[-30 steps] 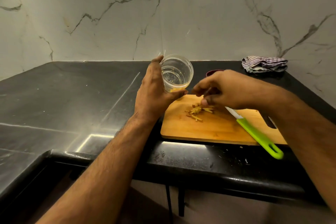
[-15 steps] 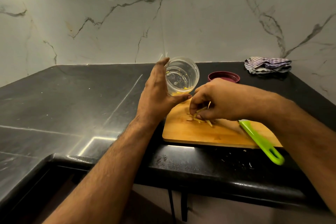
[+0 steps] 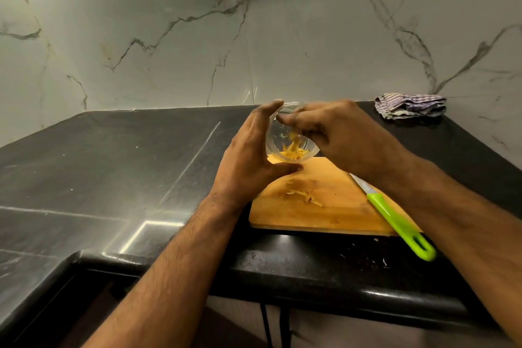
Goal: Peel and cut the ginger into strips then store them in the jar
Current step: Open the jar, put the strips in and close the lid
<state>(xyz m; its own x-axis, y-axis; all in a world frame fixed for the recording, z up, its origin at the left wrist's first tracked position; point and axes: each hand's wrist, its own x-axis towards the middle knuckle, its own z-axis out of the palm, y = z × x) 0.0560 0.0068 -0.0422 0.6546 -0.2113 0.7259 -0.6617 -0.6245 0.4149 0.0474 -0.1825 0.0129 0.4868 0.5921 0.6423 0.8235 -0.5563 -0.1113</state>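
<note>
Dropping a pinch of ginger into the jar, that's what I'm seeing right now: half a second back my right hand was down on the board gathering strips, and now it has come up to the jar's mouth. Going left to right: my left hand (image 3: 250, 155) wraps the small clear glass jar (image 3: 288, 138), fingers curled round its far side and thumb underneath, tilting the mouth toward me just above the board's far edge. Inside I see yellow ginger strips (image 3: 293, 151) heaped against the lower wall, some caught mid-fall. My right hand (image 3: 339, 135) sits at the rim, fingertips bunched together; whether they hold anything I cannot tell. Below, on the one rectangular wooden cutting board (image 3: 339, 206), a small scatter of leftover strips (image 3: 306, 195) remains, too tangled to count. One green-handled knife (image 3: 395, 220) lies across the board's right corner, and one striped folded cloth (image 3: 411, 106) rests at the back right. So storing looks nearly done, I'd say; one more gather should clear the board.
</note>
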